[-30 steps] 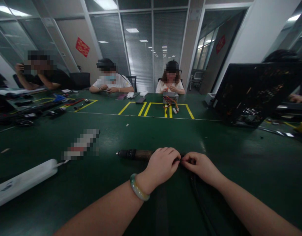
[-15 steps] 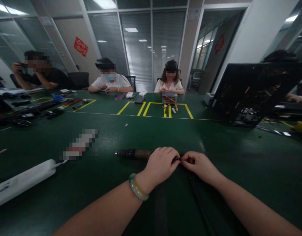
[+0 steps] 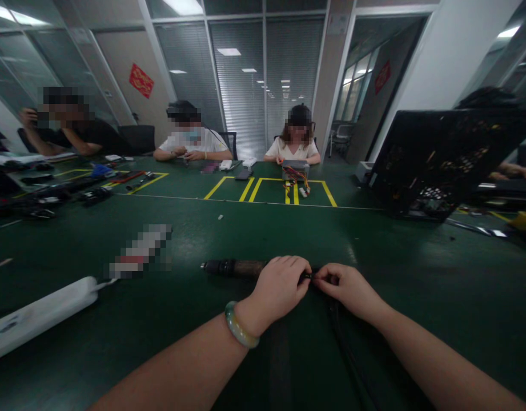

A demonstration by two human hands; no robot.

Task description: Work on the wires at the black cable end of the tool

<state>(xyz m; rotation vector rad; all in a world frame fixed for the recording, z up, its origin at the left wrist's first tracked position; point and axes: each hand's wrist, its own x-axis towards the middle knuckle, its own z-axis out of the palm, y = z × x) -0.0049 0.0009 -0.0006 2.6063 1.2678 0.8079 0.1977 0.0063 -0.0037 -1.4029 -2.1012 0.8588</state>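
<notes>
An electric screwdriver (image 3: 248, 269) lies crosswise on the green tabletop, its metal tip and black collar pointing left. My left hand (image 3: 282, 285), with a bangle on the wrist, is closed over the tool's rear end. Its thumb and fingertips hold a small dark end piece. Just to the right, my right hand (image 3: 344, 285) pinches the end of a black cable (image 3: 342, 337) against that piece. The exact joint between the fingertips is too small to make out. From under my right hand the cable runs down toward the bottom edge.
A white power strip (image 3: 44, 317) lies at the left with a blurred item beyond it. Dark tools and parts (image 3: 91, 194) are at the far left. A black computer case (image 3: 434, 165) stands at the right. Co-workers sit across the table, one behind a power supply (image 3: 296, 170).
My left fingertips have drawn back slightly to the left, so a small gap shows between the two hands. The screwdriver and cable look nearly unmoved.
</notes>
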